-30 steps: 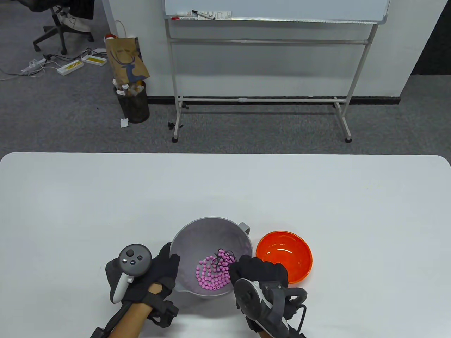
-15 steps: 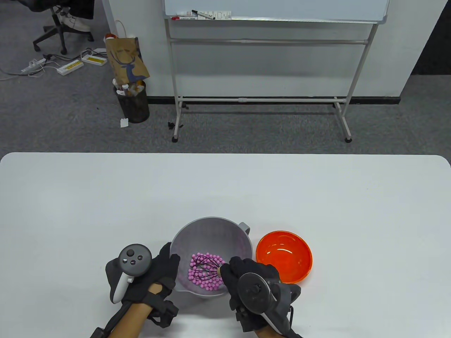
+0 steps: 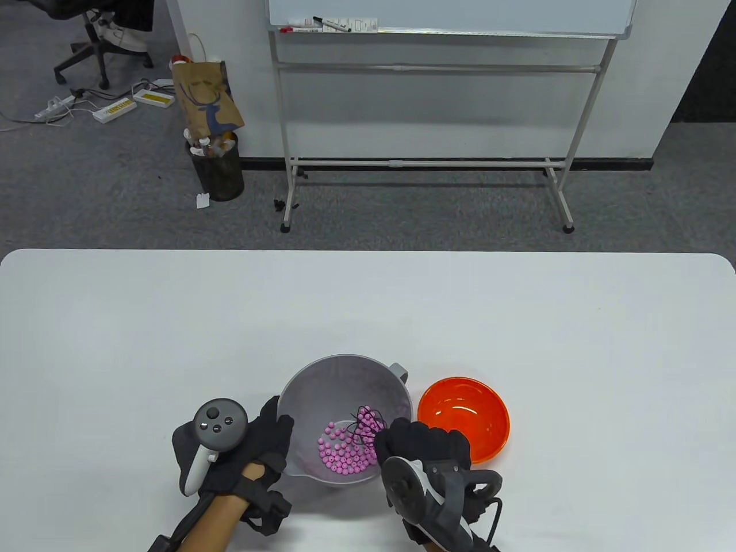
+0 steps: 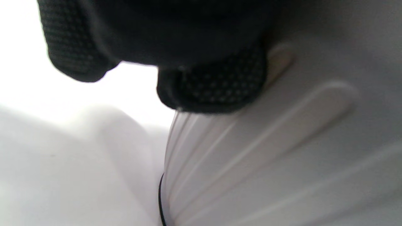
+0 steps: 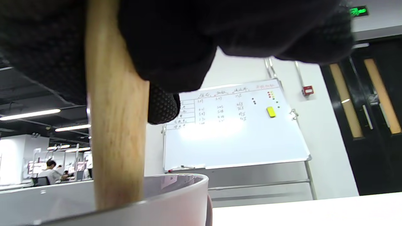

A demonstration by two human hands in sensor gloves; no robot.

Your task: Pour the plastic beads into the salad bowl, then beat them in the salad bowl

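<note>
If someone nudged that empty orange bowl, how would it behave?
The orange bowl looks like thin translucent plastic and holds nothing, so it is probably light and would slide easily on the smooth white table. Its wide, rounded shape suggests it might rock or spin rather than tip over.

whiteboard (image 3: 448,14), bin (image 3: 217,167), paper bag (image 3: 207,98)
</note>
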